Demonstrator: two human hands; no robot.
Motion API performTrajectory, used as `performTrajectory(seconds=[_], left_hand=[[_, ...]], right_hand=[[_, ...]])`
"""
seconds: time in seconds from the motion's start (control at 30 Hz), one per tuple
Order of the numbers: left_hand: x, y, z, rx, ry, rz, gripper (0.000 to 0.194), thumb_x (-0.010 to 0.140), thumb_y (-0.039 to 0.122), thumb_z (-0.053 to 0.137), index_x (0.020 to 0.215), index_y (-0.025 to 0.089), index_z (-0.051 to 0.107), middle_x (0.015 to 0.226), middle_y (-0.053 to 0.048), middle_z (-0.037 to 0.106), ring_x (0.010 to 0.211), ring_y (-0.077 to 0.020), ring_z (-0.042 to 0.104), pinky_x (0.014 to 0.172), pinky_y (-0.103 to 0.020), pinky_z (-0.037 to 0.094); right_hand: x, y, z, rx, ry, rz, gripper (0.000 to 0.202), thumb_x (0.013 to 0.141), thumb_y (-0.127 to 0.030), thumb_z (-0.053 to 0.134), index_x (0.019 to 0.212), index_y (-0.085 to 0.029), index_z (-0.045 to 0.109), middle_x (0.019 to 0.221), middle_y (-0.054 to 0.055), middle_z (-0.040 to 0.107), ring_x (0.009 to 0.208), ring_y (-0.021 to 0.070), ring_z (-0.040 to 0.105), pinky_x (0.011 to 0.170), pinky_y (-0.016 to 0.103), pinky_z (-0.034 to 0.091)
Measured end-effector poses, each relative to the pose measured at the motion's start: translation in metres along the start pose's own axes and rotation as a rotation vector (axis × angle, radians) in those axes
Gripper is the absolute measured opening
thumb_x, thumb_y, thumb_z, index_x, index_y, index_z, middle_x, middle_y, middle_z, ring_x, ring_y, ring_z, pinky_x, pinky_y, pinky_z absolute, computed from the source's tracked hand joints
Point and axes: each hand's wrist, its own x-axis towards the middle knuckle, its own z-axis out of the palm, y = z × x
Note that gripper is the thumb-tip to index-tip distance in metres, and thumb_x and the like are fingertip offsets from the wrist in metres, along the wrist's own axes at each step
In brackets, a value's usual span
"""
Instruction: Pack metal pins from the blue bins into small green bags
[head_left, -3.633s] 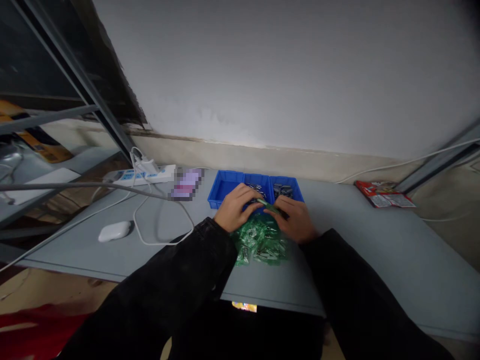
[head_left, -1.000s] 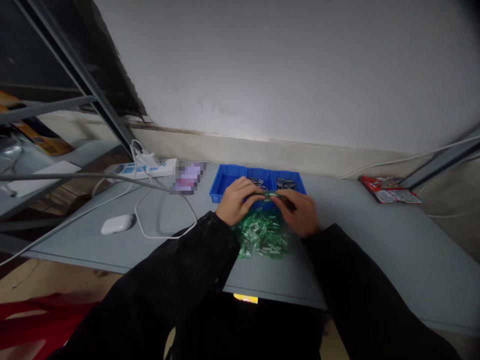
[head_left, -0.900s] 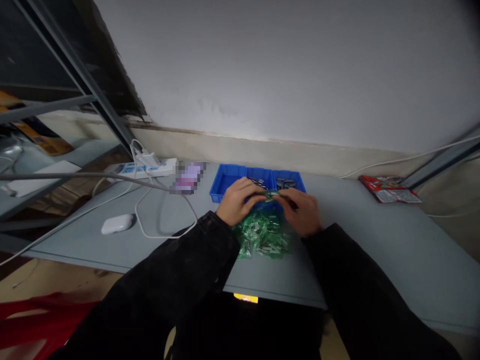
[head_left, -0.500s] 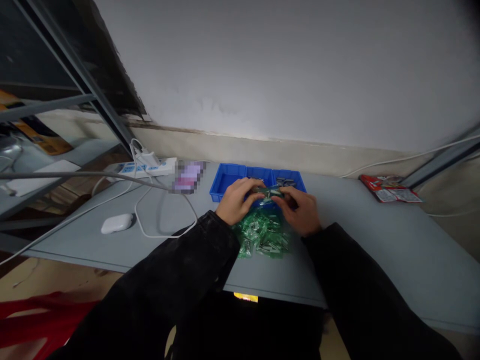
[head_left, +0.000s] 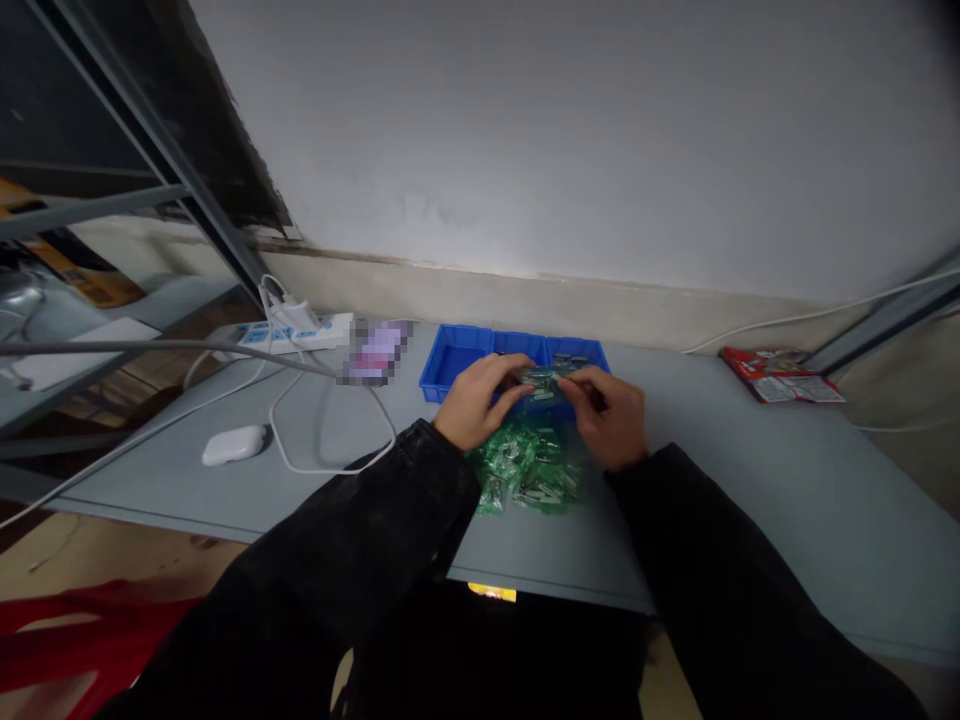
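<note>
Packet (head_left: 541, 386), held between my left hand (head_left: 474, 403) and right hand (head_left: 611, 415), thumb and fingers of each pinching one end, near the green pile (head_left: 521, 465) and trays (head_left: 459, 360). I judge the step as handling the packet; next calls for light, even finger pressure.

On my feed I get green packets (head_left: 525, 470) streaked with silver; from them at twelve o'clock, blue bins (head_left: 454, 362). At ten, lilac and pink on the pixelated phone (head_left: 379, 352); at nine, a white case (head_left: 232, 446); at two, a red-and-white pouch (head_left: 784, 380). Sleeves (head_left: 352, 535), black.
</note>
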Motion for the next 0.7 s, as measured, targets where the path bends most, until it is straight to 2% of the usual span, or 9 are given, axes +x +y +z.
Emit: performTrajectory(seconds=[0.1,0.2,0.33,0.43,0.57,0.63,0.7], left_hand=[[0.0032,0.001,-0.0024,-0.011,-0.018,0.043,0.013,0.099,0.022,0.06,0.11,0.017,0.063,0.101,-0.006,0.07,0.092,-0.0184,0.063,0.088,-0.038,0.053],[0.0053,0.0014,-0.0031,-0.007,-0.012,0.081,0.013,0.099,0.017,0.057,0.109,0.017,0.064,0.103,-0.006,0.071,0.1,-0.0197,0.063,0.092,-0.04,0.051],[0.005,-0.0002,-0.0031,0.023,0.007,0.09,0.018,0.096,0.02,0.063,0.113,0.019,0.066,0.109,-0.008,0.069,0.104,-0.0215,0.062,0.093,-0.043,0.05],[0.004,-0.0015,-0.0045,0.045,0.015,0.097,0.014,0.093,0.026,0.068,0.105,0.021,0.071,0.107,-0.007,0.067,0.101,-0.0222,0.059,0.09,-0.043,0.05],[0.0039,-0.0016,-0.0057,0.051,0.038,0.091,0.01,0.095,0.024,0.065,0.101,0.021,0.072,0.105,-0.006,0.068,0.1,-0.0213,0.058,0.089,-0.041,0.05],[0.0041,-0.0014,-0.0052,0.038,0.04,0.079,0.01,0.097,0.023,0.062,0.101,0.019,0.07,0.103,-0.006,0.07,0.1,-0.0209,0.059,0.092,-0.041,0.05],[0.0041,-0.0017,-0.0041,0.029,0.038,0.049,0.01,0.098,0.023,0.06,0.101,0.017,0.067,0.1,-0.006,0.07,0.099,-0.0206,0.06,0.091,-0.04,0.051]], right_hand=[[0.0007,-0.0007,-0.0018,0.023,0.04,0.066,0.025,0.095,-0.036,0.06,0.075,-0.021,0.06,0.053,-0.006,0.047,0.047,0.0107,0.041,0.049,0.025,0.034],[0.0009,-0.0005,-0.0026,0.051,0.06,0.106,0.026,0.096,-0.037,0.059,0.075,-0.021,0.058,0.053,-0.006,0.044,0.047,0.0108,0.039,0.048,0.025,0.033],[0.0,0.0005,-0.0018,0.065,0.006,0.114,0.031,0.099,-0.04,0.054,0.074,-0.021,0.056,0.055,-0.005,0.045,0.049,0.0114,0.04,0.049,0.026,0.033],[-0.0006,0.0006,-0.0012,0.061,-0.049,0.104,0.035,0.1,-0.042,0.052,0.072,-0.021,0.056,0.056,-0.004,0.046,0.05,0.0114,0.042,0.05,0.027,0.032],[-0.0016,-0.0003,-0.0029,0.069,-0.08,0.082,0.039,0.1,-0.039,0.051,0.066,-0.021,0.05,0.054,-0.005,0.04,0.05,0.0107,0.039,0.052,0.027,0.031],[-0.0021,-0.0006,-0.0039,0.108,-0.079,0.072,0.031,0.101,-0.034,0.049,0.074,-0.021,0.054,0.057,-0.005,0.043,0.052,0.0114,0.041,0.053,0.027,0.033],[-0.0025,-0.0008,-0.0037,0.162,-0.088,0.053,0.013,0.098,-0.028,0.049,0.093,-0.021,0.059,0.066,-0.003,0.051,0.056,0.0126,0.047,0.055,0.027,0.037]])
